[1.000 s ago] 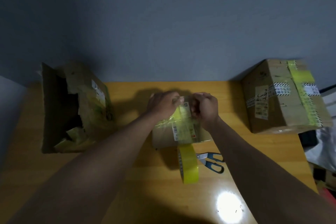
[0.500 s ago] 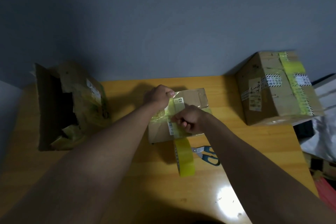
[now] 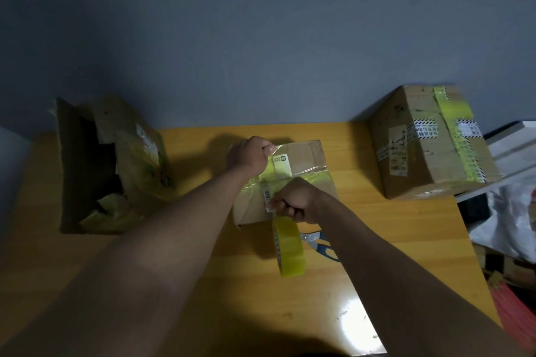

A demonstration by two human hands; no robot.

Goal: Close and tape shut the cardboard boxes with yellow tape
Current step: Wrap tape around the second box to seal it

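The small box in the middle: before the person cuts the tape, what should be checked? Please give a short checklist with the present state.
1. Strip laid over the small box: ok, yellow tape runs across its top.
2. Far end held down: ok, left hand presses it.
3. Near end under control: ok, right hand pinches the strip at the front edge.
4. Tape roll still attached: ok, it hangs below the right hand.
5. Scissors in reach: ok, they lie on the table beside the roll.
6. Flaps fully flat: cannot tell.
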